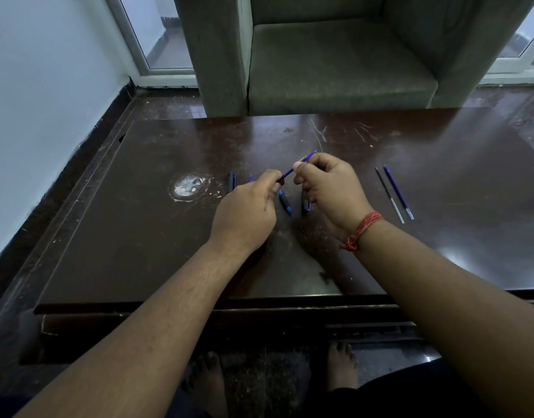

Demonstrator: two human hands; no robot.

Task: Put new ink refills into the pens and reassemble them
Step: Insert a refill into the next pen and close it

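Head view: the left hand (244, 211) and right hand (329, 188) each pinch 1 thin blue ink refill (293, 168), held slanted above the dark brown wooden table (139, 221), apparently to guide it into a barrel. Loose dark-and-blue pen parts (285, 203) lie directly beneath; 2 slim spare refills (394, 194) wait well apart rightward.

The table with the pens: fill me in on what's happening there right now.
A person sits at a dark wooden table and works on a pen. Both hands meet over the middle: the right hand pinches a thin blue refill and the left hand grips its lower end, seemingly a pen barrel, though fingers hide it. Pen parts lie on the table under the hands, and a dark piece lies to the left. Two more refills lie side by side off to the right, untouched.
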